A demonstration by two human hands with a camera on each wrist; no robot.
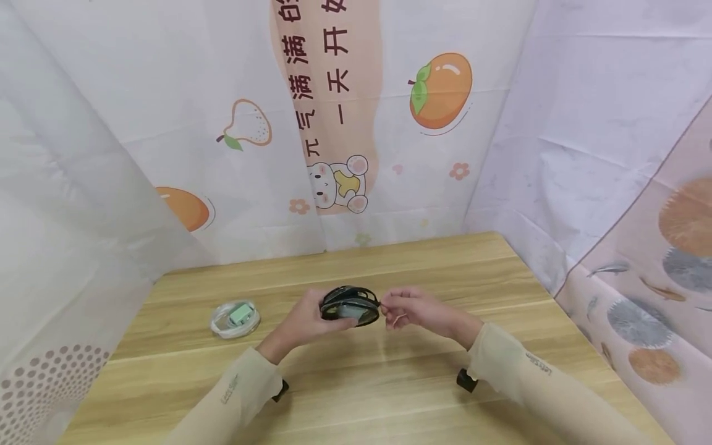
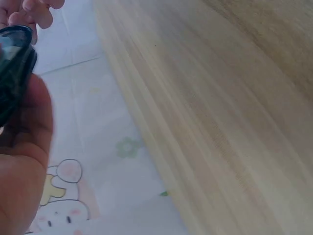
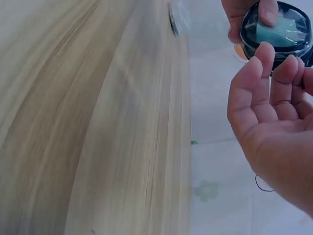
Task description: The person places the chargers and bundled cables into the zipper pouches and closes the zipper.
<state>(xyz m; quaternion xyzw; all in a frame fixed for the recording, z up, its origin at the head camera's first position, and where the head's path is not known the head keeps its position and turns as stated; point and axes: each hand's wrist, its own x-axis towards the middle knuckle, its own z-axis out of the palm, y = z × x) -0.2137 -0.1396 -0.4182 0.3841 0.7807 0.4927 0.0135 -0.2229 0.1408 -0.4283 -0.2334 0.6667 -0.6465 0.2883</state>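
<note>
A small clear zip case (image 1: pixel 340 303) with black rims is held above the table between both hands. My left hand (image 1: pixel 306 318) grips its left side, with the thumb across the clear face. Through that face in the right wrist view shows a pale green thing (image 3: pixel 278 33), its kind unclear. At the case's right end my right hand (image 1: pixel 414 309) pinches a small dark zipper pull (image 1: pixel 381 303) between thumb and forefinger. The other right fingers are bent loosely. In the left wrist view, only part of the case (image 2: pixel 14 73) shows, at the left edge.
On the wooden table (image 1: pixel 356 395), left of the hands, lies a coiled white cable (image 1: pixel 219 327) with a green charger block (image 1: pixel 241 314) on it. Printed cloth (image 1: pixel 434 173) hangs behind the table's far edge and along both sides.
</note>
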